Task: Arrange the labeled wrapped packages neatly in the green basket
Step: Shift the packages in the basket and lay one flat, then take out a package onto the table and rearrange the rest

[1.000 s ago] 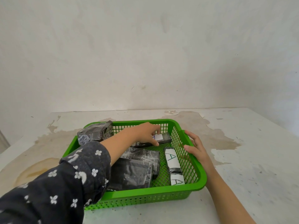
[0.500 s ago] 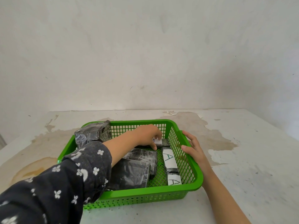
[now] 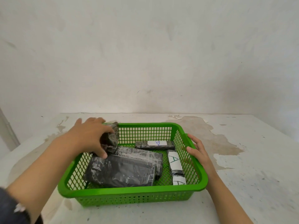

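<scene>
A green basket [image 3: 132, 194] stands on a stained white table. Inside lie several packages wrapped in dark plastic. A flat one [image 3: 155, 145] with a white "A" label lies along the far wall. Two narrow ones labeled "A" [image 3: 174, 160] [image 3: 178, 181] line the right wall. Two large flat packages [image 3: 119, 172] [image 3: 140, 155] overlap at the left and middle. My left hand [image 3: 92, 137] grips a blocky package [image 3: 112, 139] at the basket's far left corner. My right hand [image 3: 196, 150] rests with fingers apart on the right rim.
The white table [image 3: 250, 183] has brown stains and peeling paint [image 3: 224, 143] to the right of the basket. A plain white wall [image 3: 145, 54] rises behind the table's far edge.
My left hand left the flat labeled package at the far wall and moved left to grip the blocky package at the far left corner. The right hand stays on the rim.
</scene>
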A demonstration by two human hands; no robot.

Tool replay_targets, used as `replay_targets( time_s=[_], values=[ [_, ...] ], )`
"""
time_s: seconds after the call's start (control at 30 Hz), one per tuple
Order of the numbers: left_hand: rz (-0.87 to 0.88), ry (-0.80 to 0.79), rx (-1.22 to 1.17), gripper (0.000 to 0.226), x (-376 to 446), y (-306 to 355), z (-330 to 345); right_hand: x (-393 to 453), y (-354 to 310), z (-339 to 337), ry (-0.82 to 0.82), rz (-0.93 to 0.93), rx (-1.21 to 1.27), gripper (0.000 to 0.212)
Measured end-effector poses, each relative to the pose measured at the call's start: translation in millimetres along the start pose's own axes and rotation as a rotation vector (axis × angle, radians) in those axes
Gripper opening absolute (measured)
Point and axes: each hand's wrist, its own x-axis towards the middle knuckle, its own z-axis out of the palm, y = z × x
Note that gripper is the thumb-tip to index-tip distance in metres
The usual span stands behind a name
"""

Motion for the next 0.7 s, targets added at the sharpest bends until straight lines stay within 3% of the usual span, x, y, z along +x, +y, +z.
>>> replay_targets(
  time_s=[0.07, 0.2, 0.33, 0.4, 0.5, 0.57, 0.7],
  values=[
    [0.013, 0.016, -0.129, 0.071, -4, -9, 9, 0, 0, -1, 0.010, 0.008, 0.005, 0.048],
    [0.105, 0.243, -0.387, 0.043, -11, -15, 16, -2, -1, 0, 0.003, 0.009, 0.024, 0.047],
    [0.103, 0.453, -1.015, 0.040, -25, -4, 4, -4, -2, 2, 0.004, 0.000, 0.041, 0.046],
    [0.097, 0.306, -1.480, 0.052, -24, 12, -1, -6, -4, 4, 0.008, -0.007, 0.016, 0.046],
    [-0.019, -0.163, -2.021, 0.051, -12, 35, -3, -11, -7, 5, 0.055, -0.016, -0.053, 0.048],
    [-0.038, -0.278, -2.050, 0.051, -3, 48, -4, -14, -10, 4, 0.109, -0.086, -0.151, 0.050],
    [0.078, -0.386, -1.853, 0.053, 11, 76, -15, -21, -20, -1, 0.080, -0.342, -0.291, 0.069]
  ],
)
